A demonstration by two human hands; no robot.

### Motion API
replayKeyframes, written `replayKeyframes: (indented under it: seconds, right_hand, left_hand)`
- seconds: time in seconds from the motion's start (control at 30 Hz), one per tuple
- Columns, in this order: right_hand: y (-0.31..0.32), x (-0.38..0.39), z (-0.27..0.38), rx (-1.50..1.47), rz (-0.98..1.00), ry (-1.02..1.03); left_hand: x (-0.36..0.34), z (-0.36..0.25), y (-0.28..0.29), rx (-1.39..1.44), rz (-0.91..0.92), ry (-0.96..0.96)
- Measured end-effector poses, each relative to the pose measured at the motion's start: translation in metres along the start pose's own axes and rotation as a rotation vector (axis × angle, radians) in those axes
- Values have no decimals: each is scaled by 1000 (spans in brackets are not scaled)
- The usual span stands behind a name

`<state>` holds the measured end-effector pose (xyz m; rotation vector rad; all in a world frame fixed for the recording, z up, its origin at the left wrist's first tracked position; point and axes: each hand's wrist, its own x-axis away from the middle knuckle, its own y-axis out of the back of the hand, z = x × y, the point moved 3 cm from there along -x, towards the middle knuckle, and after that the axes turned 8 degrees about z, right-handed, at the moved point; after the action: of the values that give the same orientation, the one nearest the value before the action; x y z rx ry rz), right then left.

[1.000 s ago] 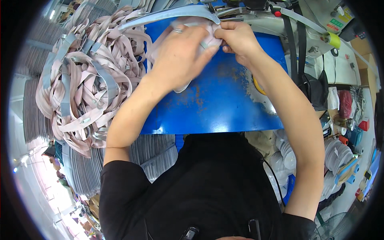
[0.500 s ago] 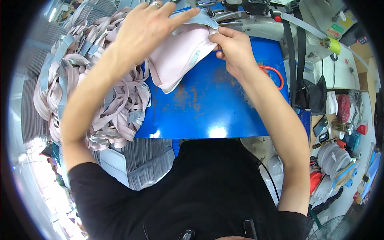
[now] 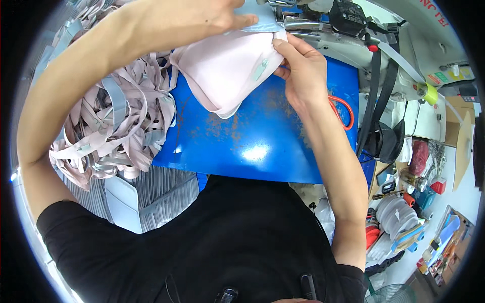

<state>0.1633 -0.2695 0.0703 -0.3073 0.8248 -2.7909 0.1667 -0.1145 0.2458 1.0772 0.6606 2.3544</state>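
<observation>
A pale pink fabric band [image 3: 227, 70] with a small grey-green label hangs folded in a loop over the blue work surface. It meets a light blue-grey fabric panel [image 3: 260, 20] at the metal parts of a sewing machine [image 3: 298, 22]. My right hand [image 3: 307, 70] pinches the band's edge between thumb and fingers, close beside the machine's needle area. My left hand [image 3: 214, 15] lies over the panel with its thumb stretched out flat. Its other fingers are partly cut off by the upper edge.
A tangled heap of pink and grey bands [image 3: 111, 121] fills the left. Below it are stacked grey panels [image 3: 166, 197]. The blue work surface [image 3: 242, 146] has worn patches. Red-handled scissors [image 3: 343, 113] lie by my right forearm. Black straps [image 3: 376, 101] and cluttered supplies are at the right.
My left hand has moved up and partly out of view, its forearm swinging left. The band and my right hand appear slightly further right, and the whole view has shifted.
</observation>
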Motion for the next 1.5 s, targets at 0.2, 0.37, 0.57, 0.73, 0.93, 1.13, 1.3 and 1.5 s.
replayKeyframes:
  seconds: [0.2,0.37,0.57,0.73,0.93,1.13,1.3,1.5]
  right_hand:
    - [2,0,-11,-59,12,94]
    - [4,6,-19,-127,24,177]
    - [6,5,-17,-28,-13,168]
    - [15,11,-11,232,54,168]
    - [27,65,-4,870,-57,407]
    - [23,79,-10,271,-12,80]
    - [12,51,-9,139,-5,83]
    - [5,10,-8,-15,-30,72]
  left_hand:
    - [-8,-42,5,288,-139,150]
    - [-27,-73,3,347,-400,295]
    - [-56,-82,7,620,-474,429]
    - [-56,-76,-7,842,-650,461]
    - [-22,-130,-20,946,-756,493]
    - [-42,-139,-14,852,-922,417]
    - [-50,-113,-21,792,-937,381]
    - [-68,-77,-34,759,-876,406]
